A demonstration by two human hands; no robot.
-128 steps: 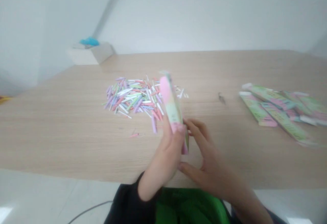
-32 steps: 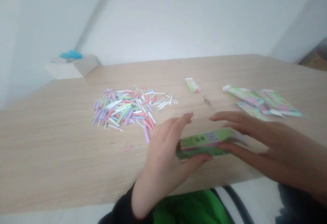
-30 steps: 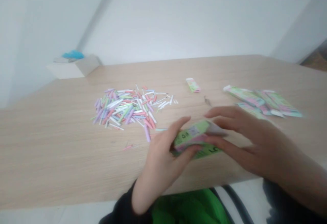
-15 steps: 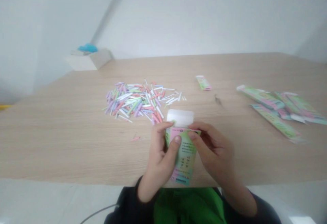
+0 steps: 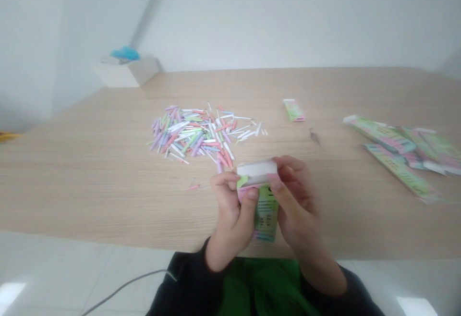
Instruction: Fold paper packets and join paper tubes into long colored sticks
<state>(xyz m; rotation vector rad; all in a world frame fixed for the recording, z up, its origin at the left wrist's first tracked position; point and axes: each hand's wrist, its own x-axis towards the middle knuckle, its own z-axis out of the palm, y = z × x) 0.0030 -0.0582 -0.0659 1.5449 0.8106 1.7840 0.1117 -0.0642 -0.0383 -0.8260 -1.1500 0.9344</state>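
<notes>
Both hands hold a small green-and-pink carton (image 5: pixel 265 210) upright over the near edge of the wooden table (image 5: pixel 90 176). My left hand (image 5: pixel 232 215) grips its left side, thumb on the front. My right hand (image 5: pixel 293 200) pinches the right side near the top, where the white flap (image 5: pixel 256 171) is folded over. Behind the hands lies a heap of several small pastel sticks (image 5: pixel 196 131) in pink, purple, green and white.
A small closed carton (image 5: pixel 294 110) lies on the table past the heap. Several flat green-and-pink cartons (image 5: pixel 399 145) lie spread at the right. A white box with something blue on it (image 5: pixel 126 68) stands at the far left corner. A grey cable (image 5: pixel 126 287) runs on the floor.
The carton lay sideways a second ago; it has since been turned upright in both hands. In the last half second its white flap folded down from standing open.
</notes>
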